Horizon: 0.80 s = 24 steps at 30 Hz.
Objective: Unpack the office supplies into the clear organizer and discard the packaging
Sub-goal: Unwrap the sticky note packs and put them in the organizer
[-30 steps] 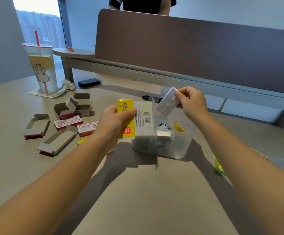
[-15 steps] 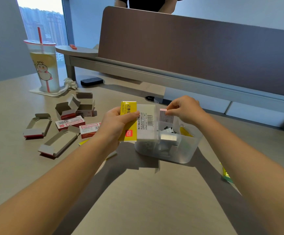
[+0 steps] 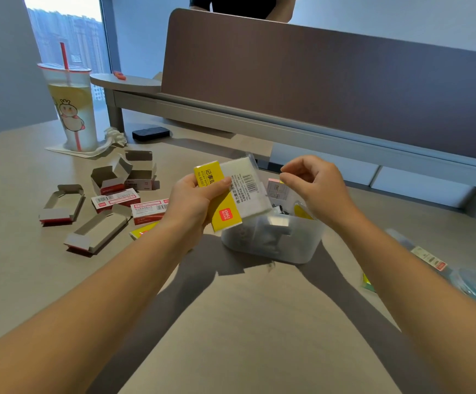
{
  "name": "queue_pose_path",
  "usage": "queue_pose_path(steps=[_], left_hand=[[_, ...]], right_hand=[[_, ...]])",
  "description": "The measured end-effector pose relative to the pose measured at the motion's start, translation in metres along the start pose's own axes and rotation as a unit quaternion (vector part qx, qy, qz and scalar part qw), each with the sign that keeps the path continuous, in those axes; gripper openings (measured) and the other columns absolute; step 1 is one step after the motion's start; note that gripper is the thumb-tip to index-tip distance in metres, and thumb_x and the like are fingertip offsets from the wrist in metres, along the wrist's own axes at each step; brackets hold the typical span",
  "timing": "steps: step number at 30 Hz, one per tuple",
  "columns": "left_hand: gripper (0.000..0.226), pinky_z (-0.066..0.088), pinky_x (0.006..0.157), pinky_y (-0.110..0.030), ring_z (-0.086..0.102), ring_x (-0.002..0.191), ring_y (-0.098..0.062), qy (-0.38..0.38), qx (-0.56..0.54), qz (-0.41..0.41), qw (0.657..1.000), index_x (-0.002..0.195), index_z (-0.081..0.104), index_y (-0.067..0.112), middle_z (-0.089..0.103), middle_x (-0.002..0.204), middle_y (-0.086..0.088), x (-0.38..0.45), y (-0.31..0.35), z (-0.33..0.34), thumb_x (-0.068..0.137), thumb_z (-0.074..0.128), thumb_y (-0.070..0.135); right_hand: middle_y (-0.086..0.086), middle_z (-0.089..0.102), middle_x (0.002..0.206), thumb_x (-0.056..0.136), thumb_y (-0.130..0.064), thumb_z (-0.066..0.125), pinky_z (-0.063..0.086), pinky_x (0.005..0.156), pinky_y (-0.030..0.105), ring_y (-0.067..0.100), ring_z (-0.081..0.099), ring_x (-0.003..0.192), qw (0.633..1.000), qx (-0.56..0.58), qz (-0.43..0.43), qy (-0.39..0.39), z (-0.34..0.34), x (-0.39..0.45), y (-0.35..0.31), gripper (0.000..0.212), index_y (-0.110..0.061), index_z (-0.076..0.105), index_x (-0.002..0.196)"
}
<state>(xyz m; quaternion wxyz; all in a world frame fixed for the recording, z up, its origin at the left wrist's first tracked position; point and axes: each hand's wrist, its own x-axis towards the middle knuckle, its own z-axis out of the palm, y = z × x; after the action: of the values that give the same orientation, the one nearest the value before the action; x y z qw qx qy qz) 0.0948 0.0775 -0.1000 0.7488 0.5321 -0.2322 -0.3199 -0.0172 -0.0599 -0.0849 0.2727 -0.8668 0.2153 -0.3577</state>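
Note:
My left hand (image 3: 191,206) grips a yellow and white sticky-note package (image 3: 231,194), held tilted over the left rim of the clear organizer (image 3: 288,245). The organizer stands at the desk's middle and holds several small items, among them a pink note pad (image 3: 278,190) leaning at its back. My right hand (image 3: 316,186) hovers just above the organizer's back right, fingers loosely curled, with nothing in it.
Opened grey and red cardboard boxes (image 3: 97,231) and two flat red-labelled boxes (image 3: 116,199) lie scattered at the left. A tall drink cup (image 3: 73,109) stands far left. Plastic packaging (image 3: 430,257) lies at the right. A brown divider panel (image 3: 330,89) runs behind, with a person beyond it.
My right hand carried the pink note pad down into the organizer and let it go; the hand now hovers empty. The left hand tilted the package slightly.

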Motion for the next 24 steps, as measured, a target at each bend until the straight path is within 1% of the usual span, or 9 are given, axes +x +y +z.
queue_pose_path(steps=[4, 6, 9, 12, 14, 17, 20, 23, 24], left_hand=[[0.009, 0.054, 0.048, -0.016, 0.065, 0.050, -0.003, 0.001, -0.004, 0.008, 1.000, 0.081, 0.053, 0.016, 0.062, 0.077, 0.001, -0.008, -0.002, 0.004, 0.086, 0.052, 0.008], [0.009, 0.054, 0.047, -0.015, 0.065, 0.050, -0.001, 0.000, 0.001, 0.015, 1.000, 0.081, 0.053, 0.017, 0.063, 0.078, 0.001, -0.012, -0.004, 0.004, 0.086, 0.053, 0.008], [0.011, 0.053, 0.047, -0.015, 0.065, 0.050, 0.000, 0.002, 0.003, 0.024, 1.000, 0.080, 0.052, 0.017, 0.062, 0.078, 0.002, -0.018, -0.005, 0.002, 0.085, 0.053, 0.008], [0.011, 0.053, 0.046, -0.016, 0.065, 0.050, 0.000, 0.003, -0.006, 0.026, 1.000, 0.079, 0.052, 0.017, 0.062, 0.078, 0.001, -0.021, -0.003, -0.002, 0.085, 0.053, 0.007], [0.011, 0.053, 0.046, -0.016, 0.065, 0.049, 0.000, 0.003, -0.006, 0.025, 1.000, 0.080, 0.052, 0.017, 0.062, 0.077, 0.001, -0.021, -0.003, -0.003, 0.085, 0.052, 0.007], [0.011, 0.055, 0.047, -0.018, 0.065, 0.050, -0.001, 0.003, -0.007, 0.023, 1.000, 0.080, 0.052, 0.017, 0.062, 0.078, 0.001, -0.019, -0.003, -0.005, 0.086, 0.052, 0.007], [0.009, 0.056, 0.051, -0.021, 0.066, 0.052, -0.003, 0.003, -0.012, 0.018, 1.000, 0.083, 0.053, 0.016, 0.063, 0.081, 0.000, -0.016, -0.005, -0.007, 0.087, 0.051, 0.008], [0.009, 0.056, 0.054, -0.022, 0.067, 0.054, -0.004, 0.004, -0.025, 0.018, 1.000, 0.083, 0.054, 0.016, 0.064, 0.083, 0.000, -0.013, -0.007, -0.009, 0.088, 0.050, 0.009], [0.010, 0.056, 0.054, -0.022, 0.067, 0.055, -0.004, 0.002, -0.032, 0.019, 0.999, 0.083, 0.054, 0.016, 0.064, 0.083, 0.000, -0.013, -0.007, -0.009, 0.088, 0.050, 0.009]], right_hand=[[-0.013, 0.054, 0.079, 0.082, -0.026, 0.059, 0.051, 0.063, 0.014, 0.007, 0.056, 0.074, 0.997, 0.057, 0.002, -0.056, 0.006, -0.019, -0.011, 0.016, -0.026, 0.043, 0.080], [-0.009, 0.055, 0.084, 0.079, -0.029, 0.063, 0.053, 0.064, 0.016, 0.009, 0.058, 0.077, 0.996, 0.059, 0.000, -0.074, 0.009, -0.023, -0.015, 0.023, -0.026, 0.039, 0.081], [-0.007, 0.053, 0.090, 0.077, -0.026, 0.067, 0.050, 0.063, 0.011, 0.005, 0.055, 0.074, 0.996, 0.035, -0.018, -0.083, 0.011, -0.027, -0.018, 0.031, -0.025, 0.037, 0.085], [0.002, 0.060, 0.097, 0.080, -0.018, 0.063, 0.052, 0.063, 0.019, 0.011, 0.058, 0.078, 0.996, 0.036, -0.028, -0.083, 0.013, -0.029, -0.019, 0.032, -0.031, 0.034, 0.077], [0.008, 0.063, 0.100, 0.084, -0.013, 0.058, 0.052, 0.062, 0.019, 0.014, 0.058, 0.084, 0.997, 0.036, -0.026, -0.060, 0.015, -0.029, -0.018, 0.027, -0.028, 0.036, 0.080], [0.009, 0.062, 0.099, 0.084, -0.007, 0.055, 0.049, 0.067, 0.018, 0.016, 0.058, 0.084, 0.999, 0.036, -0.018, -0.027, 0.014, -0.029, -0.015, 0.025, -0.024, 0.037, 0.086], [0.004, 0.056, 0.095, 0.084, -0.004, 0.055, 0.046, 0.069, 0.015, 0.016, 0.055, 0.082, 0.999, 0.012, -0.023, -0.040, 0.012, -0.028, -0.015, 0.032, -0.030, 0.036, 0.078], [0.004, 0.055, 0.102, 0.087, -0.006, 0.050, 0.043, 0.071, 0.013, 0.013, 0.051, 0.085, 0.998, -0.019, -0.036, -0.056, 0.011, -0.026, -0.016, 0.012, -0.018, 0.054, 0.086], [0.002, 0.054, 0.103, 0.088, -0.008, 0.048, 0.043, 0.072, 0.012, 0.010, 0.050, 0.086, 0.997, -0.014, -0.035, -0.060, 0.011, -0.026, -0.016, 0.012, -0.012, 0.060, 0.091]])
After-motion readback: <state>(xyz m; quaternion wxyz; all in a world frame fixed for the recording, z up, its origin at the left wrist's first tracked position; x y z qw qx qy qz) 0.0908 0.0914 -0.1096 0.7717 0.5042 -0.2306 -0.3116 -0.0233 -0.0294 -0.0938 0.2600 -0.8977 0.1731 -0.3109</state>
